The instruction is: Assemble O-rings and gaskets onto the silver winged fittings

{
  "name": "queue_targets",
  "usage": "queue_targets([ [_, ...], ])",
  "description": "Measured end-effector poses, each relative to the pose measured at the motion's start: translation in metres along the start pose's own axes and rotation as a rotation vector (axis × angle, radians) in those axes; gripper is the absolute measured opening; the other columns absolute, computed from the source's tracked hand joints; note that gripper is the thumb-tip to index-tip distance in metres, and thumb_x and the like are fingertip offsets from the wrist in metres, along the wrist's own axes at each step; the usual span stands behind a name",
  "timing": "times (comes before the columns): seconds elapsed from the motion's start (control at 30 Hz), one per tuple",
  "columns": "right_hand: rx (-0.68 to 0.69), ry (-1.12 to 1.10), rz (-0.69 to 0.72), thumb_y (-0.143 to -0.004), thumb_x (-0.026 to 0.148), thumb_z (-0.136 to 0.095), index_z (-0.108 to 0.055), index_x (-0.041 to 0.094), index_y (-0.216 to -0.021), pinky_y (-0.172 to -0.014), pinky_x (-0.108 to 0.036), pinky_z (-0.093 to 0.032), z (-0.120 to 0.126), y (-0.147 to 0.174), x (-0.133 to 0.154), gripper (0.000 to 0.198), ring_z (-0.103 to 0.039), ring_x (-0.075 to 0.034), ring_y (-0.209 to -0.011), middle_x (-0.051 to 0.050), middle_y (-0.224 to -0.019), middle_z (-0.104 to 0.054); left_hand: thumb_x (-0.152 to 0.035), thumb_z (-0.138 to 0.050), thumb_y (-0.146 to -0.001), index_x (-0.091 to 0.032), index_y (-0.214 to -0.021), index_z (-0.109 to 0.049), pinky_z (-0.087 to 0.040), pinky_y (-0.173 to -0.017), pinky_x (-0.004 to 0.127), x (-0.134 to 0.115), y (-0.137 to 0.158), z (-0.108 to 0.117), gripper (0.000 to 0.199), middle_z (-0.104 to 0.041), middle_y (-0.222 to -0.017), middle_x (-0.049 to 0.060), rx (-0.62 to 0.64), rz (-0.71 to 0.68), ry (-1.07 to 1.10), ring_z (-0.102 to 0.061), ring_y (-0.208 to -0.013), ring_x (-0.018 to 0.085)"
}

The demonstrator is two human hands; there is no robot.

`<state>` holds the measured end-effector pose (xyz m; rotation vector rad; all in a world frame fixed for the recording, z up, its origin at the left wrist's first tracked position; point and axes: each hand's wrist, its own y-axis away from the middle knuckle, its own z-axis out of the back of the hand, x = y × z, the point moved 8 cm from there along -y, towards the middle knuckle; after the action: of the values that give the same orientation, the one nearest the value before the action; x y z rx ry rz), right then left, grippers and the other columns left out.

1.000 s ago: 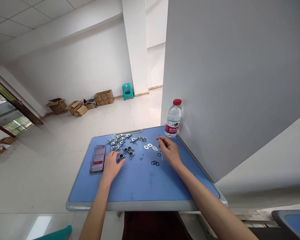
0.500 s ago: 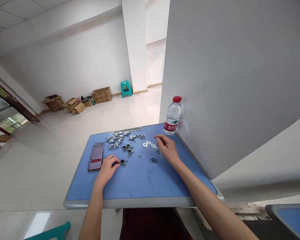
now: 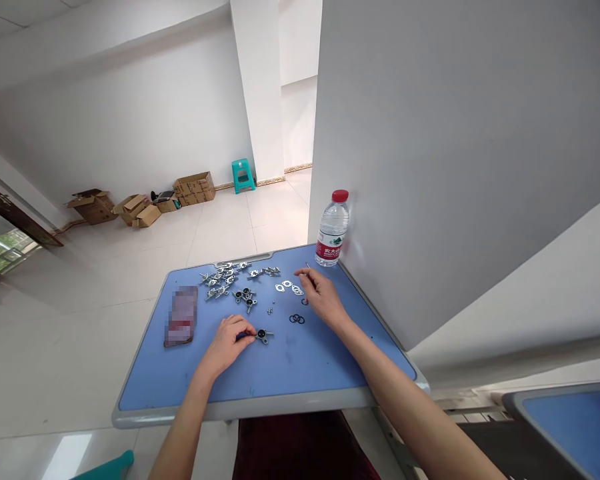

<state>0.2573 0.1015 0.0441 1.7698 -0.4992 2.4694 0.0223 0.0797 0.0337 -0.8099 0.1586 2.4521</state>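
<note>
Left hand [image 3: 230,341] pinching a black-centred metal fitting [image 3: 263,335] on the blue tabletop [image 3: 310,373]; right hand [image 3: 323,299] gripping a thin rod [image 3: 308,265] beside flat metal plates [image 3: 297,290]; black rings [image 3: 297,319] between the hands; water bottle [image 3: 332,230] standing beyond the right

A clear water bottle [image 3: 333,227] with a red cap [image 3: 340,196] stands at the far right corner of the blue counter [image 3: 300,370], close to a big grey wall [image 3: 430,147]. A phone [image 3: 181,315] lies flat on the left side, its screen hidden by little squares. Across the room, a blue-green stool [image 3: 243,175] sits on the shiny floor [image 3: 220,230] by a white pillar [image 3: 257,100]. Left of it, brown boxes [image 3: 195,191] stand in a row. Part of another blue table [image 3: 575,427] pokes in at the bottom right.
</note>
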Motion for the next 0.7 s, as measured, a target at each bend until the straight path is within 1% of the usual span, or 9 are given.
queue_targets([
  [0.07,0.012,0.013,0.001,-0.088,0.041,-0.041,-0.061,0.022,-0.100,-0.051,-0.027,-0.038,-0.0015,-0.0007,-0.0008,0.030,-0.046,-0.017,-0.052,0.003,-0.058,-0.046,-0.021,-0.054,-0.088,-0.026,-0.084,-0.065,-0.046,-0.090,0.038,-0.0031,-0.0027,-0.0041,0.012,-0.066,-0.092,0.001,0.011,-0.016,0.015,-0.060,-0.091,0.021],
  [0.2,0.019,0.045,0.011,-0.085,0.041,-0.045,-0.061,0.023,-0.090,-0.053,-0.027,-0.035,-0.0031,-0.0007,0.0006,0.024,-0.045,-0.017,-0.057,0.001,-0.063,-0.051,-0.021,-0.057,-0.086,-0.026,-0.085,-0.063,-0.046,-0.090,0.039,-0.0056,-0.0037,-0.0060,0.008,-0.065,-0.094,0.001,0.005,-0.014,0.030,-0.059,-0.093,0.022],
  [0.37,0.024,0.077,0.000,-0.083,0.041,-0.047,-0.059,0.022,-0.084,-0.053,-0.027,-0.034,-0.0042,-0.0006,0.0003,0.022,-0.044,-0.015,-0.057,0.002,-0.063,-0.050,-0.023,-0.060,-0.085,-0.026,-0.090,-0.062,-0.046,-0.087,0.039,-0.0058,-0.0010,-0.0060,0.006,-0.064,-0.094,0.001,-0.019,-0.009,0.017,-0.059,-0.091,0.023],
  [0.57,0.039,0.138,0.017,-0.082,0.039,-0.047,-0.059,0.021,-0.079,-0.053,-0.026,-0.033,-0.0074,-0.0019,0.0000,0.022,-0.042,-0.015,-0.054,0.004,-0.056,-0.046,-0.022,-0.058,-0.086,-0.023,-0.083,-0.059,-0.044,-0.087,0.040,-0.0050,-0.0023,-0.0095,0.003,-0.063,-0.090,0.001,-0.020,-0.031,0.014,-0.057,-0.088,0.022],
  [0.7,0.062,0.160,0.036,-0.082,0.040,-0.048,-0.059,0.020,-0.081,-0.053,-0.026,-0.032,-0.0101,0.0006,0.0006,0.023,-0.041,-0.014,-0.054,0.004,-0.058,-0.046,-0.023,-0.058,-0.086,-0.022,-0.080,-0.059,-0.043,-0.086,0.039,-0.0055,-0.0022,-0.0100,0.006,-0.063,-0.088,0.001,-0.024,-0.031,0.023,-0.056,-0.085,0.021],
])
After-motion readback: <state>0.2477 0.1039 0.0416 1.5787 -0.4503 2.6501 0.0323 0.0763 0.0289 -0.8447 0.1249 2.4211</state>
